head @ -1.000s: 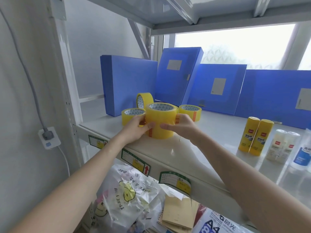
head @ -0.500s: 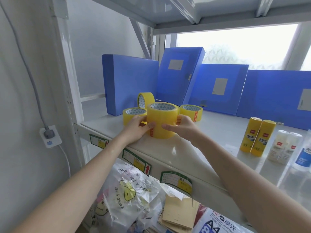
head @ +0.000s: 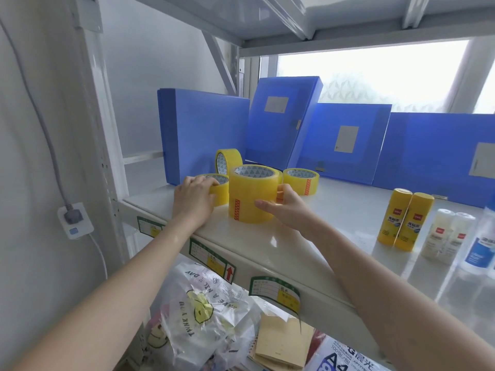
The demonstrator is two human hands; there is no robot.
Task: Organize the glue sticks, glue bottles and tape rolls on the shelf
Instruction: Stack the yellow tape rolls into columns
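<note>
A tall stack of yellow tape rolls stands near the front of the white shelf. My right hand grips its right side. My left hand rests on a low yellow tape roll lying flat to the left of the stack. Another roll stands on edge behind, and a flat roll lies to the right. Two yellow glue sticks stand at the right, with two white glue bottles and a blue-labelled bottle beside them.
Several blue file boxes lean along the back of the shelf. The shelf's metal upright is at the left, with a wall socket beside it. Below the shelf lie a plastic bag, brown envelopes and A4 paper.
My left hand has left the tall stack and moved left onto the low flat roll. My right hand stays on the stack's right side.
</note>
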